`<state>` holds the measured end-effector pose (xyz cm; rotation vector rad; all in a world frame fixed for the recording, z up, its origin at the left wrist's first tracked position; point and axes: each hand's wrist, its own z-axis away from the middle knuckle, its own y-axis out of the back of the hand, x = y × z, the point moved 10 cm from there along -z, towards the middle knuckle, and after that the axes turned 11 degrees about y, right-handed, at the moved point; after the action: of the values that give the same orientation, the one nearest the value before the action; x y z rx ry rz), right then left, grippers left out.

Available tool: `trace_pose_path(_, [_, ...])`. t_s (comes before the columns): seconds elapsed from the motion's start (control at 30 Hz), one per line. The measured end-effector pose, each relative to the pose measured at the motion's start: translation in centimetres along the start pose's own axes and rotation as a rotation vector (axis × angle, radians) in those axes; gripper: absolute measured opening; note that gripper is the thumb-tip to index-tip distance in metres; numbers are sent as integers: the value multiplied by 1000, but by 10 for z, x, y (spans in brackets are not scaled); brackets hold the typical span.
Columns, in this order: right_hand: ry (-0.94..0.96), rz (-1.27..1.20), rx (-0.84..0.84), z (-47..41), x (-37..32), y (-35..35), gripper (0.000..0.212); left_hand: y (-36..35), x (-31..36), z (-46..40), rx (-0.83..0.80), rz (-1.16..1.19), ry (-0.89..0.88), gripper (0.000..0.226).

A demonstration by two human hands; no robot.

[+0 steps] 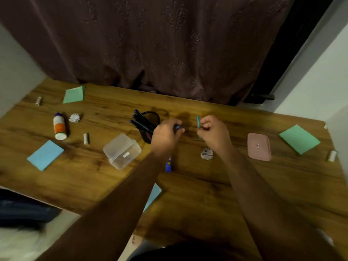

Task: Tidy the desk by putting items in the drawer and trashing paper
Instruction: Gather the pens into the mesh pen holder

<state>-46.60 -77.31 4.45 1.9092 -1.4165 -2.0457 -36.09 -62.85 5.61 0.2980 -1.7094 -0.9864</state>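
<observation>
Over the middle of the wooden desk, my left hand grips a dark blue pen beside the black pen holder, which holds several dark pens. My right hand pinches a thin teal stick-like item, held upright. A crumpled paper ball lies just below my right hand. Another paper ball sits at the left. A blue tube pokes out from under my left forearm.
A clear plastic box and its pink lid lie on the desk. Green pads, blue pads, a glue bottle and small white rolls are scattered around. A dark curtain hangs behind.
</observation>
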Motion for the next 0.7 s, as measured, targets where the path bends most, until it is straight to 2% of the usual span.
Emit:
trace_pose_path(0.1, [53,-100,-24,-18,-32,-27,38,55,-6,-10,158,-152,-46,27])
trace_pose_path(0.17, [100,-121,-34,-28,-51,-43,45,83,-18,-21,188,-239,-12,30])
trace_pose_path(0.27, [177,-137,-23,-37,-77,-60,48,92,-34,-37,108,-366,13,35])
trace_pose_path(0.4, [236,-122,-42,-43,-97,-76,44,72,-43,-42,-21,-513,-37,41])
trace_pose_path(0.53, [251,-93,-43,-48,-104,-81,37,66,-45,-38,-12,-552,-72,43])
trace_pose_path(0.7, [267,-19,-27,-53,-104,-85,25,71,-49,-35,-1,-480,-87,44])
